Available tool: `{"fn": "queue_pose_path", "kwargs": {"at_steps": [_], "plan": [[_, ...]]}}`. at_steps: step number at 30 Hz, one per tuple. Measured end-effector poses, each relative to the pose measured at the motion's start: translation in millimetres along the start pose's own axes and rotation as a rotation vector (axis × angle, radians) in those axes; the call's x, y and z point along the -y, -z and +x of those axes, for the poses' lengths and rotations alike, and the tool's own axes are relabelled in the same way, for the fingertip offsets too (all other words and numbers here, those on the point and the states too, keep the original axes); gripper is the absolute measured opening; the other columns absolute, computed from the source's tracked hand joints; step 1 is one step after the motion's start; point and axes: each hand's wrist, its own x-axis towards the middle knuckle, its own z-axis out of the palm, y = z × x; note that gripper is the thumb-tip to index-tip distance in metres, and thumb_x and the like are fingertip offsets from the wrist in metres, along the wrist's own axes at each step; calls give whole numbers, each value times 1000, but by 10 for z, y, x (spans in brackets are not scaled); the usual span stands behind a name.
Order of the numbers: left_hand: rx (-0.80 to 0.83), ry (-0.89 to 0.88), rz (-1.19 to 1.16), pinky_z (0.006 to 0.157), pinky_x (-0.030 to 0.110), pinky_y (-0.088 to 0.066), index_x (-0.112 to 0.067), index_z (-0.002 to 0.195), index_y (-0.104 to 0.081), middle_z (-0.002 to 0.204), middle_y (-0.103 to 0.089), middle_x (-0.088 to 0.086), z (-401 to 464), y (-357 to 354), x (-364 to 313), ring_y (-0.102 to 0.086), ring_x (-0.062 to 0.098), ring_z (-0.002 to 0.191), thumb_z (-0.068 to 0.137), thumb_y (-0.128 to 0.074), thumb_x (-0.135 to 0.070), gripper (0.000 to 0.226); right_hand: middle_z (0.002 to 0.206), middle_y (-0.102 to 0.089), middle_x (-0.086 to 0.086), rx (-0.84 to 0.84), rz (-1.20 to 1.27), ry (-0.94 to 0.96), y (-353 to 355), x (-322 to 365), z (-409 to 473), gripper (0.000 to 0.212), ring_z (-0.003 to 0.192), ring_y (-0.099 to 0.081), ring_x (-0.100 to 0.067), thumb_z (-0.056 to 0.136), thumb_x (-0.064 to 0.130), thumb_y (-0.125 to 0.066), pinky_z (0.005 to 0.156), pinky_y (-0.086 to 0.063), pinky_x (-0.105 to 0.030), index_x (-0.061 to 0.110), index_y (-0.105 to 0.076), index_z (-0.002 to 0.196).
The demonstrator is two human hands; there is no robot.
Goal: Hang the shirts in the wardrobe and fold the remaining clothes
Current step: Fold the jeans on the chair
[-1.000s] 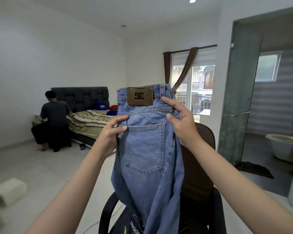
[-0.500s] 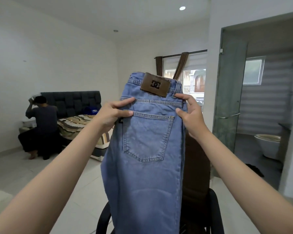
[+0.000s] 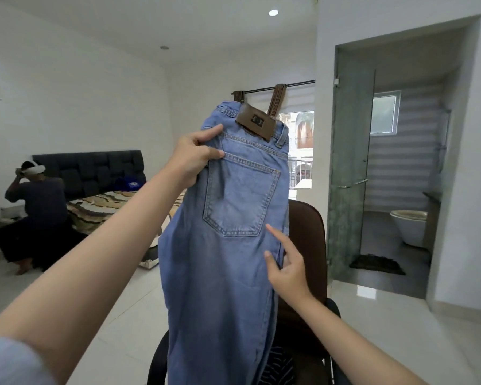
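Blue jeans [image 3: 228, 245] are held up in mid-air, above a dark chair [image 3: 306, 245], pinched near the waistband by the left hand [image 3: 195, 159]. The right hand [image 3: 286, 268] is released, its fingers [image 3: 275, 234] spread at the side seam. With one corner pinched, the heavy denim could twist or slip down.

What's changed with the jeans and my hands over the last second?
The right hand let go of the waistband and dropped to the jeans' right edge below the back pocket, fingers open. The jeans now hang from the left hand alone, waistband tilted. Unchanged: the left hand's pinch at the waistband, the chair behind.
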Motion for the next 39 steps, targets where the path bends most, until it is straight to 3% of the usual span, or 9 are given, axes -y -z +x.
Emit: {"fn": "queue_pose_path", "kwargs": {"at_steps": [6,10,15,18,20,25,31,35,39], "plan": [[-35,45,-36,99,28,-47,-9,125,-59,119,-61,6,175,197,-59,-58,19,112,76,-59,16,56,114,-65,16,41,95,-70,-30,361,325,47,115,-58,-4,87,-10,-53,101,-42,-19,29,-65,111],[50,147,-16,82,21,-53,-14,127,-59,119,-60,3,275,408,-108,-59,17,103,83,-52,9,50,114,-67,14,-59,284,-214,-13,493,574,55,116,-58,-8,86,-16,-47,105,-42,-30,31,-68,104],[358,546,96,84,33,-51,-26,140,-42,134,-54,-1,171,684,207,-59,19,106,94,-45,-34,46,114,-66,-11,-228,726,-509,-9,748,920,43,99,-65,-25,91,-12,-40,92,-52,-36,17,-66,108],[545,747,50,56,29,-54,-34,142,-32,133,-50,20,-75,763,456,-67,31,78,88,-36,-61,60,102,-67,-15,-296,778,-535,-55,769,1124,39,82,-65,-23,92,-11,-42,79,-55,-32,14,-62,115],[524,734,-179,53,30,-54,-42,139,-32,129,-52,25,-240,764,606,-69,31,72,76,-48,-68,70,93,-67,-13,-334,768,-562,-92,735,1174,40,71,-65,-20,91,-12,-43,67,-56,-28,11,-60,119],[311,538,-658,67,41,-55,-42,139,-37,142,-47,10,-611,564,884,-56,31,115,80,-44,-61,62,94,-64,-3,-445,663,-529,-57,594,1186,40,69,-65,-7,93,-10,-40,60,-53,-16,10,-58,123],[17,385,-886,75,35,-57,-29,141,-40,132,-47,13,-833,210,957,-59,30,111,83,-55,-4,65,120,-62,-6,-452,541,-505,-48,495,1155,37,105,-63,-18,93,-1,-49,92,-52,-31,21,-60,121],[-15,331,-1111,98,48,-43,-20,120,-60,106,-69,17,-856,182,884,-66,34,98,64,-82,-26,60,133,-54,-9,-430,589,-466,-18,478,1089,34,120,-55,-25,86,3,-64,102,-47,-43,27,-64,109],[142,379,-530,93,48,-46,-37,132,-41,109,-60,-6,-954,127,859,-62,22,98,73,-72,-2,75,137,-49,-14,-379,709,-466,-19,514,1092,43,120,-55,-29,78,-1,-72,100,-48,-45,25,-62,111]]}}
